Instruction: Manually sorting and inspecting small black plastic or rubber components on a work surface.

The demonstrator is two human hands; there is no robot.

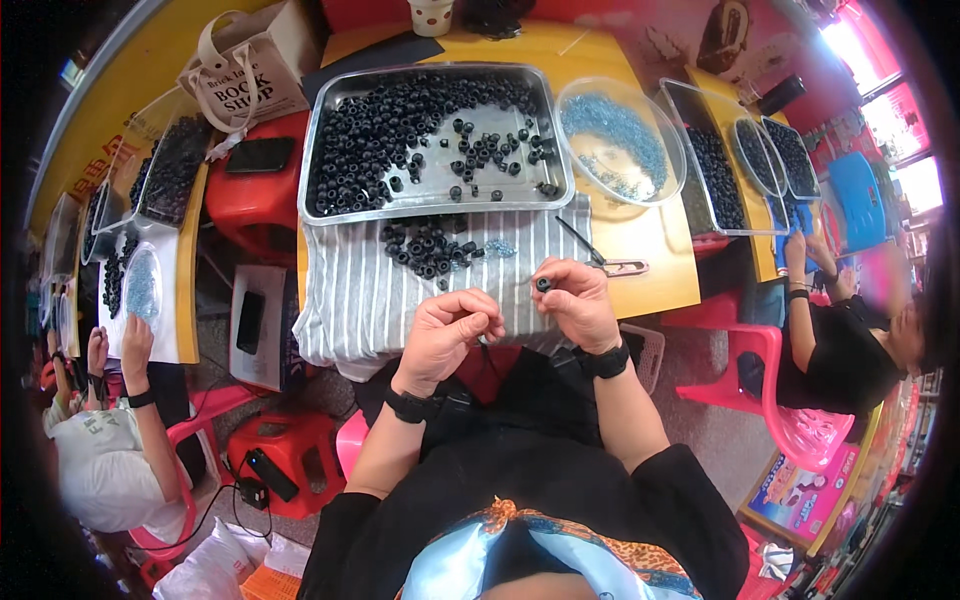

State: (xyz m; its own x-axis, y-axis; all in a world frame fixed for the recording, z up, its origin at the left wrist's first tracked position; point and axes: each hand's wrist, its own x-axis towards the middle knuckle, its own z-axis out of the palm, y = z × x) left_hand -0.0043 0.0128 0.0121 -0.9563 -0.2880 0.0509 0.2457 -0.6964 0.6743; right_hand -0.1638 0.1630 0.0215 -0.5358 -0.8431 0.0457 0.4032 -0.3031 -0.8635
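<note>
A: What's nearby, closest 1st?

B: Grey-and-white striped cloth [340, 300] hanging over the near edge of the yellow table [675, 287]. Then, just beyond the right hand [578, 305], a thin black tool [580, 238] w/ a small pale item [628, 267] at its near end (too small to ID).

A: Anything in the way?

B: Loose pile of black beads [425, 248] on the cloth, w/ a few pale blue beads [500, 248] beside it. It sits btwn the hands and the metal tray [440, 208]. Tray's got lots more black beads, thick on the L, thinner toward near R. Clear round dish [640, 200] of blue beads is right by the tray's R side. Off L, a phone [260, 155] on a red stool [250, 200]. Farther back: black sheet [375, 62], tote bag [245, 70], dotted pot [432, 15].

A: And the bead being handled?

B: Left hand [455, 325] 1st: thumb & fingertips drawn together, can't tell if they hold anything. Right has thumb & index pinched on one black bead [543, 285], hole visible. Hands are apart, small gap btwn; bead's on the gap side, nearer than the loose pile and R of it.
</note>
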